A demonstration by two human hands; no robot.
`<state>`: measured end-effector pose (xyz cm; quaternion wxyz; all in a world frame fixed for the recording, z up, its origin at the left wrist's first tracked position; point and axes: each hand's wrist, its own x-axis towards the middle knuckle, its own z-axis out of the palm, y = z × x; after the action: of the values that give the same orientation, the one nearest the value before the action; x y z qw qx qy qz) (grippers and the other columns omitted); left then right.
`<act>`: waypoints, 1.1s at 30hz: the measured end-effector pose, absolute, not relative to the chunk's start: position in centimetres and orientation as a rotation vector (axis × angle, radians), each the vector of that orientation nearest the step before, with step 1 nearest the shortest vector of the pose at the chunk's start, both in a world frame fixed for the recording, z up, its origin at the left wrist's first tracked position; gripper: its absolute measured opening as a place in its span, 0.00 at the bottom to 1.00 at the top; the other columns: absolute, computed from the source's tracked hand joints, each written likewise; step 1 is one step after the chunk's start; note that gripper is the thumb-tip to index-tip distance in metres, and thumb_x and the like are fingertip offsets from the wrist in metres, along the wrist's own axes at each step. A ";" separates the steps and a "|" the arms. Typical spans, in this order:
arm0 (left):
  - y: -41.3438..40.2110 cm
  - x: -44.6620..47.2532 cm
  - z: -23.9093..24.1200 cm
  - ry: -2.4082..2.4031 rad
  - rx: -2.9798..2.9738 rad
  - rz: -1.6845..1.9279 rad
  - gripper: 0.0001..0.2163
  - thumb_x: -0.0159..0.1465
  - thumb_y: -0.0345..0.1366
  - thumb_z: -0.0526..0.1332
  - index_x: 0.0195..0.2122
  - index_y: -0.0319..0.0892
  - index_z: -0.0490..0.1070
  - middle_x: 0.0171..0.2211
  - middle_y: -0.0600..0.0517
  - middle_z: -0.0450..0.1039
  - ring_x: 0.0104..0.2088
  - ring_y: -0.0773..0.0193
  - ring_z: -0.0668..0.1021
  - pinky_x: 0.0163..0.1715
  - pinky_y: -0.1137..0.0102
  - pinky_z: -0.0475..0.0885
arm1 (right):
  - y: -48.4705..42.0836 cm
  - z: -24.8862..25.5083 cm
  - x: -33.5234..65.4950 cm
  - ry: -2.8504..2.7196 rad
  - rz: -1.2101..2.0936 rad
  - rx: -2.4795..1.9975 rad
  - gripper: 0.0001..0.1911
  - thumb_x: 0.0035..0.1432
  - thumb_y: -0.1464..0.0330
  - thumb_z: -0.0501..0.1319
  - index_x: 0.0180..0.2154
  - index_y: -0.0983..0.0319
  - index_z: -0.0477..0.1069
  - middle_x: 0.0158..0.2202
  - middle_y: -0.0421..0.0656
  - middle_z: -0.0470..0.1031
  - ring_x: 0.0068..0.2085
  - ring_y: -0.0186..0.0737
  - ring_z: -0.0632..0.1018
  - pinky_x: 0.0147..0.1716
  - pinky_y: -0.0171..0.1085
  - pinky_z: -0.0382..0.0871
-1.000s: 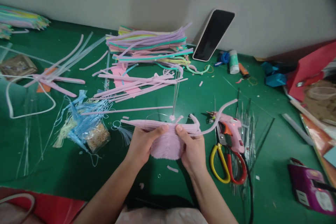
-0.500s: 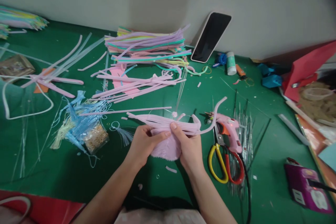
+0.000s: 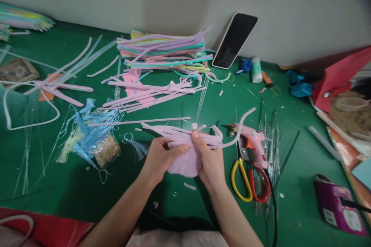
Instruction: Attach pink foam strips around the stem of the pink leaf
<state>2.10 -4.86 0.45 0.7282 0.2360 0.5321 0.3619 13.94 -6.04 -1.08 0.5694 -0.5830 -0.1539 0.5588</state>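
Between my two hands is a pale pink pipe-cleaner piece (image 3: pixel 184 164), with a rounded, densely packed lower part and loose stems fanning out above. My left hand (image 3: pixel 160 158) is closed on its left side, thumb lying across the front. On the right side, my right hand (image 3: pixel 210 158) grips it, the thumb pressed near the top by a small pale knob (image 3: pixel 194 126). One long stem (image 3: pixel 239 131) curves out to the right. Most of my fingers are hidden behind the piece. A single pink pipe cleaner (image 3: pixel 139 121) lies just beyond.
Scissors (image 3: pixel 241 179) with yellow and red handles and a pink glue gun (image 3: pixel 255 142) lie right of my hands. Blue tassels (image 3: pixel 87 127) and a bag of gold bits (image 3: pixel 107 152) are at left. Pipe-cleaner bundles (image 3: pixel 162 46) and a leaning phone (image 3: pixel 234 40) stand behind.
My right thumb has shifted slightly upward on the pink piece, toward the small knob. The left hand keeps its hold, and the view has moved very slightly.
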 end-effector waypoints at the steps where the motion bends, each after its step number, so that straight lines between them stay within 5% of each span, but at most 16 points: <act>1: -4.9 2.1 0.3 1.175 0.519 0.804 0.14 0.43 0.35 0.75 0.32 0.38 0.81 0.30 0.48 0.81 0.31 0.58 0.80 0.32 0.70 0.74 | -6.0 -1.1 13.9 -0.354 1.303 -1.368 0.12 0.44 0.62 0.71 0.31 0.60 0.78 0.33 0.43 0.81 0.34 0.42 0.80 0.38 0.41 0.77; 8: -5.3 2.0 -0.5 1.142 0.539 0.887 0.11 0.47 0.36 0.73 0.31 0.38 0.80 0.30 0.50 0.80 0.28 0.62 0.79 0.30 0.71 0.73 | -6.2 -1.0 13.8 -0.327 1.336 -1.356 0.13 0.43 0.64 0.72 0.32 0.61 0.78 0.33 0.42 0.81 0.35 0.43 0.80 0.40 0.43 0.76; 17: -5.1 1.9 -0.3 1.149 0.547 0.879 0.11 0.48 0.38 0.73 0.28 0.37 0.78 0.25 0.52 0.76 0.26 0.66 0.75 0.27 0.74 0.71 | -6.5 -0.9 14.2 -0.318 1.370 -1.273 0.14 0.52 0.56 0.65 0.33 0.60 0.76 0.32 0.41 0.80 0.41 0.45 0.79 0.46 0.44 0.72; 22: -5.0 1.9 0.1 1.079 0.490 0.931 0.12 0.48 0.37 0.73 0.33 0.39 0.78 0.29 0.51 0.78 0.30 0.65 0.77 0.31 0.74 0.71 | -7.1 -0.9 14.3 -0.543 1.394 -1.210 0.17 0.56 0.59 0.63 0.46 0.59 0.75 0.44 0.43 0.79 0.47 0.44 0.77 0.50 0.43 0.68; 27: -4.6 1.3 0.9 1.014 0.455 0.959 0.13 0.52 0.37 0.71 0.37 0.39 0.77 0.31 0.51 0.78 0.30 0.65 0.78 0.33 0.73 0.72 | -8.5 -0.6 14.7 -0.667 1.302 -1.163 0.32 0.55 0.59 0.64 0.61 0.55 0.61 0.54 0.47 0.73 0.51 0.47 0.75 0.52 0.46 0.67; 30: -4.6 0.9 1.5 0.987 0.447 0.929 0.12 0.53 0.37 0.70 0.38 0.39 0.76 0.31 0.50 0.78 0.30 0.65 0.78 0.32 0.74 0.72 | -9.1 -0.1 14.9 -0.642 1.152 -1.118 0.36 0.57 0.57 0.63 0.64 0.52 0.54 0.60 0.48 0.66 0.54 0.48 0.74 0.51 0.48 0.67; 33: -4.9 0.9 2.1 0.957 0.439 0.895 0.12 0.54 0.36 0.70 0.38 0.39 0.76 0.30 0.50 0.78 0.29 0.66 0.78 0.30 0.74 0.72 | -9.1 0.9 15.0 -0.652 0.980 -1.034 0.34 0.55 0.58 0.65 0.61 0.49 0.58 0.61 0.46 0.65 0.55 0.48 0.73 0.52 0.49 0.66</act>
<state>0.86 -4.89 2.05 0.7708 0.2022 0.4411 0.4128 15.04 -9.06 0.92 0.7087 -0.4656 -0.2937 0.4412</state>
